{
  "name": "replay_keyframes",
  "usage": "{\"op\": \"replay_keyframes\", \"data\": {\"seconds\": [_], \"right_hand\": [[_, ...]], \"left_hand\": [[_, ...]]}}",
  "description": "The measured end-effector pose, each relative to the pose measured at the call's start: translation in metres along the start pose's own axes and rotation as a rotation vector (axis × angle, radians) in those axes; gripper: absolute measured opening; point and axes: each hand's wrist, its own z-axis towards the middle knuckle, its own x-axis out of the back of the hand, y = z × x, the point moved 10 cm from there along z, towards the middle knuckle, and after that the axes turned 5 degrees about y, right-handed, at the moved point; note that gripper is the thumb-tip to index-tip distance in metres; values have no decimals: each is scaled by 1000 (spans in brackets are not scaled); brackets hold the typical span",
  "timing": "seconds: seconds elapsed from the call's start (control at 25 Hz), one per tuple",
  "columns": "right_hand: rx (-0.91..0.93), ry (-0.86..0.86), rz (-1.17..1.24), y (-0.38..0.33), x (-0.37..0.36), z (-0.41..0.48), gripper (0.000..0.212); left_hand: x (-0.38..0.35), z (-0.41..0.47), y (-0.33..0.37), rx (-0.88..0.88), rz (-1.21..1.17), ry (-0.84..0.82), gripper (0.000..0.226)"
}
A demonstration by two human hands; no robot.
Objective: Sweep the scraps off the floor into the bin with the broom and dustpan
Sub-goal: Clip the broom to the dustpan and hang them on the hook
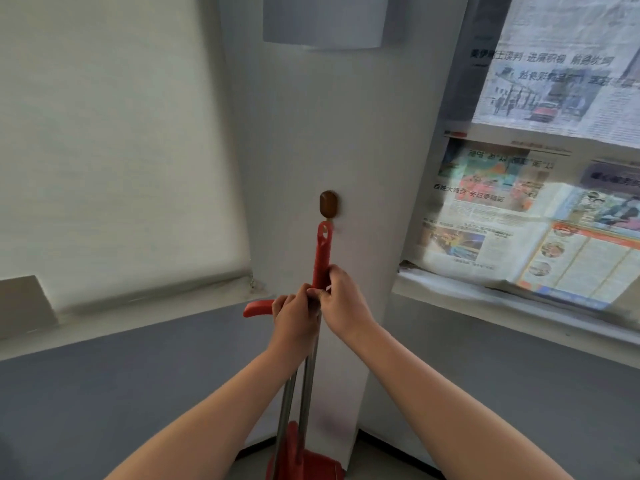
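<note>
Two hands meet on a broom (322, 251) and dustpan (308, 467) set standing against a white pillar (363, 168), seen from the head camera. The left hand (294, 317) curls round the top of the twin steel shafts (306, 386), beside a curved red side handle (256, 308). The right hand (343, 303) grips the foot of the upright red handle. That handle's eyelet sits at or just under a brown hook (328, 203); whether it hangs there cannot be told.

The red pan is low at the pillar's foot, near the floor (381, 459). No scraps or bin are in view.

The set looks light and rigid: thin metal tubes, hard plastic ends. The bare steel is likely slick, so the moulded red grips are the surer hold, one hand to each tool. Lifted together, the two may swing and knock.

No brand shows on the set. Newspapers (540, 188) over the right window carry Chinese headlines, mostly blurred; one appears to read "百姓大舞台 冬日更精彩". A pale blind (104, 150) covers the left window.
</note>
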Motion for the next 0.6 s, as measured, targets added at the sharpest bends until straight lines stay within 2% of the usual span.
{"op": "replay_keyframes", "data": {"seconds": [0.32,0.6], "right_hand": [[-24,-31,24,38,-34,54,21],[-70,-54,86,59,-44,74,17]], "left_hand": [[-30,65,-62,87,-80,94,44],[-41,79,-61,97,66,87,20]]}}
